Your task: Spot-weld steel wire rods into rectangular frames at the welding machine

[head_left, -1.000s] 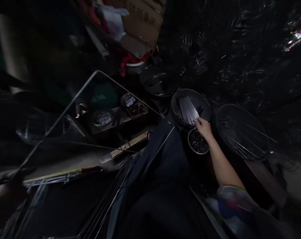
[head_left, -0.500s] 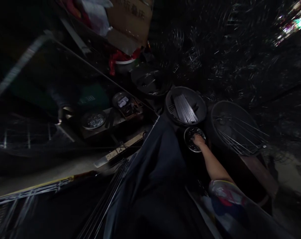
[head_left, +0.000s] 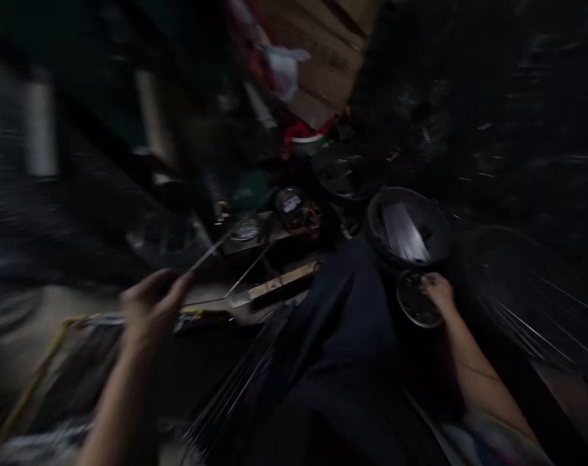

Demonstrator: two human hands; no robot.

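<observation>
My left hand (head_left: 153,301) is raised at the left with its fingers closed on a thin bent metal rod (head_left: 209,252). One stretch of the rod runs up and to the right from the fingers; another bends lower down. At the right, my right hand (head_left: 438,291) is at the inner rim of a small round metal bowl (head_left: 427,323). Its fingers are drawn together, and whatever they hold is too dark and blurred to make out. The bowl's dark contents are indistinct.
Beyond the bowl stands a dark basin (head_left: 440,213) with a bundle of straight metal rods (head_left: 405,233). Another basin with thin rods (head_left: 531,330) is at the right. A low bench carries a dish of small shiny pieces (head_left: 245,228). A cardboard box (head_left: 323,65) sits at the back.
My left hand has come into view with the bent rod. My right hand has moved from inside the bowl toward its upper right rim. The view has swung left.
</observation>
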